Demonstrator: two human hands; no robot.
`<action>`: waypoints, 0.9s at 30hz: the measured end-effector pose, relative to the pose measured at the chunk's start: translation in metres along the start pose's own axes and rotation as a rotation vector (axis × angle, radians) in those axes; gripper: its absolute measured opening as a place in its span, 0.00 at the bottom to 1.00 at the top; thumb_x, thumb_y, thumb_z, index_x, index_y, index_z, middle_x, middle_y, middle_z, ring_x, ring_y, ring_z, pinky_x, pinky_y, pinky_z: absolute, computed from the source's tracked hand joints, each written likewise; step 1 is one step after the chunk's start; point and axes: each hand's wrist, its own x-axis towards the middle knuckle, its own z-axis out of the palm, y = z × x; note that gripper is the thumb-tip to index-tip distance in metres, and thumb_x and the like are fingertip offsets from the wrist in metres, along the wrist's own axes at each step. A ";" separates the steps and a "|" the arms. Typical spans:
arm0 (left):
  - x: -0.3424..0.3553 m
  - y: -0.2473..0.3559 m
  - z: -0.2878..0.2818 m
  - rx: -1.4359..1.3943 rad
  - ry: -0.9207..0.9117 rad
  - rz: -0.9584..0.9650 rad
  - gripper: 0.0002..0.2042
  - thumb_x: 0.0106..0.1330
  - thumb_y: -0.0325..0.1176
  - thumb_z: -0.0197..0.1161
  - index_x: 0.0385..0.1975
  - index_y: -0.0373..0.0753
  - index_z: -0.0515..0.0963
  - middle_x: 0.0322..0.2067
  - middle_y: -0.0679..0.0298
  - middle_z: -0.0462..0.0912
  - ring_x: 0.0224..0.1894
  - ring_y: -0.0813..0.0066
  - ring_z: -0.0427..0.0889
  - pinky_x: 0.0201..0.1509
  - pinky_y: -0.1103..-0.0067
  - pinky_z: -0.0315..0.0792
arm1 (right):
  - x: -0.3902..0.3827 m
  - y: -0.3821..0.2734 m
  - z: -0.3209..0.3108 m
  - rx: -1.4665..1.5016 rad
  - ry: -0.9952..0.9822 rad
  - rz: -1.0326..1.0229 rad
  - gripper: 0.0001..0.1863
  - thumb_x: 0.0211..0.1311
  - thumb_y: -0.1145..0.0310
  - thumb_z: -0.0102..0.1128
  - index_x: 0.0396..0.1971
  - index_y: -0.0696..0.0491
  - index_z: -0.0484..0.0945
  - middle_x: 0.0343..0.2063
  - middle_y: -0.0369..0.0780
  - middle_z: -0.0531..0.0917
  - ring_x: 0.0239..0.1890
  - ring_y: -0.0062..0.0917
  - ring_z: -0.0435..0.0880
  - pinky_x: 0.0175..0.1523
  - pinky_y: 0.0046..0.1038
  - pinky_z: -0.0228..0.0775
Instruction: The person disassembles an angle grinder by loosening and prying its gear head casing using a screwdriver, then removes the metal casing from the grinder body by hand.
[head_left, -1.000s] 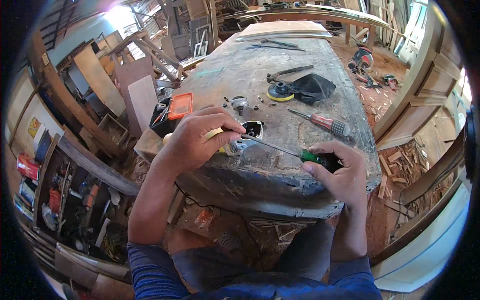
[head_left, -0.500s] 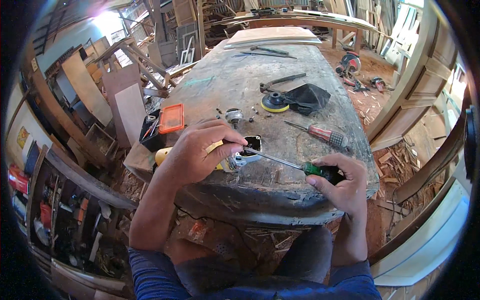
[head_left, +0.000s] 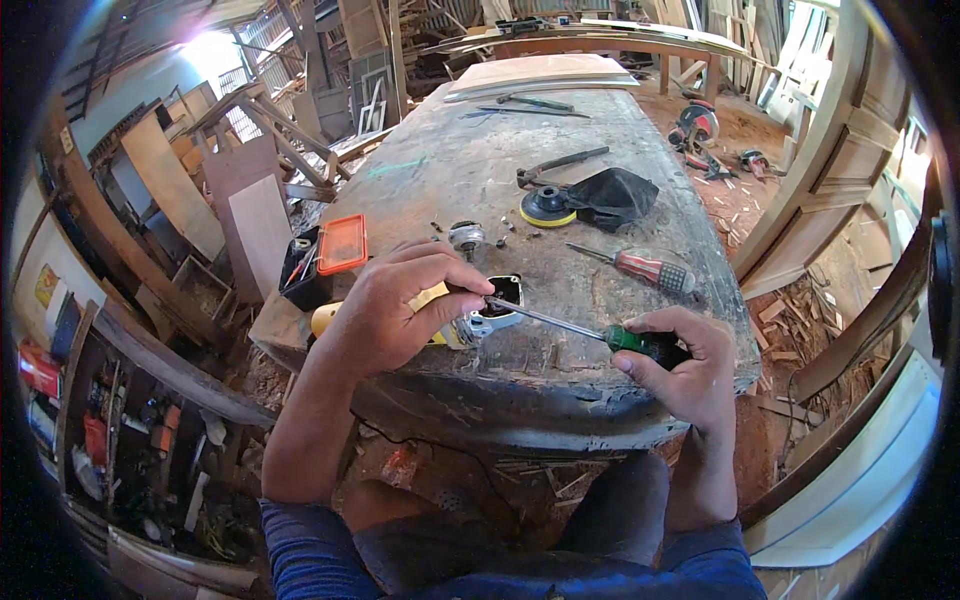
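Observation:
Wrapped round the green handle of a screwdriver point(head_left: 560, 321), my right hand point(head_left: 684, 362) holds it nearly level, its shaft pointing left. My left hand point(head_left: 408, 303) pinches at the tip end with thumb and forefinger; any small part between them is too small to make out. Just behind and below the tip lies a yellow power tool point(head_left: 328, 318) with its silver gear housing point(head_left: 506, 298) open at the end. My left hand covers much of its body. A detached metal gear head point(head_left: 466, 236) sits beyond it, small dark parts scattered nearby.
On the worn workbench point(head_left: 600, 270) lie a screwdriver with a patterned handle point(head_left: 655, 270), a yellow-edged backing pad point(head_left: 547, 206), a black cloth point(head_left: 615, 200) and pliers point(head_left: 560, 165). An open black and orange case point(head_left: 342, 244) stands left. A wooden door point(head_left: 835, 170) leans right.
Both hands and the screwdriver hold almost the same pose. The view has shifted very slightly; nothing has visibly been picked up or put down.

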 end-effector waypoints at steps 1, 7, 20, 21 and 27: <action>0.000 0.000 0.000 0.001 -0.001 0.000 0.09 0.68 0.23 0.77 0.46 0.38 0.92 0.42 0.61 0.92 0.49 0.66 0.91 0.57 0.70 0.82 | 0.000 0.000 0.000 0.001 0.001 0.000 0.19 0.53 0.62 0.91 0.40 0.54 0.92 0.35 0.42 0.95 0.39 0.30 0.97 0.46 0.30 0.85; 0.000 0.000 0.000 -0.028 -0.019 0.010 0.08 0.68 0.23 0.77 0.45 0.37 0.92 0.41 0.61 0.93 0.48 0.65 0.91 0.57 0.69 0.82 | 0.000 -0.001 -0.002 -0.029 -0.010 -0.027 0.20 0.52 0.62 0.92 0.41 0.53 0.92 0.36 0.42 0.95 0.39 0.31 0.96 0.47 0.32 0.85; 0.054 -0.004 -0.028 -0.046 -0.381 -0.169 0.08 0.73 0.29 0.73 0.48 0.35 0.92 0.41 0.61 0.96 0.45 0.72 0.92 0.57 0.71 0.83 | 0.012 0.001 0.003 -0.020 0.077 -0.110 0.22 0.50 0.67 0.92 0.45 0.53 0.93 0.42 0.42 0.93 0.47 0.33 0.93 0.55 0.35 0.84; 0.058 -0.007 -0.028 -0.060 -0.396 -0.156 0.09 0.73 0.29 0.73 0.48 0.35 0.92 0.41 0.60 0.96 0.46 0.72 0.93 0.57 0.72 0.83 | 0.018 0.002 0.000 -0.051 0.091 -0.137 0.22 0.50 0.66 0.92 0.46 0.53 0.93 0.42 0.41 0.93 0.47 0.33 0.93 0.55 0.34 0.84; 0.061 -0.033 -0.011 -0.144 -0.426 -0.229 0.10 0.73 0.28 0.73 0.50 0.33 0.91 0.45 0.60 0.96 0.48 0.73 0.92 0.62 0.72 0.82 | 0.070 -0.019 -0.022 0.001 -0.047 0.105 0.25 0.54 0.59 0.92 0.48 0.54 0.94 0.40 0.36 0.93 0.44 0.19 0.89 0.53 0.28 0.82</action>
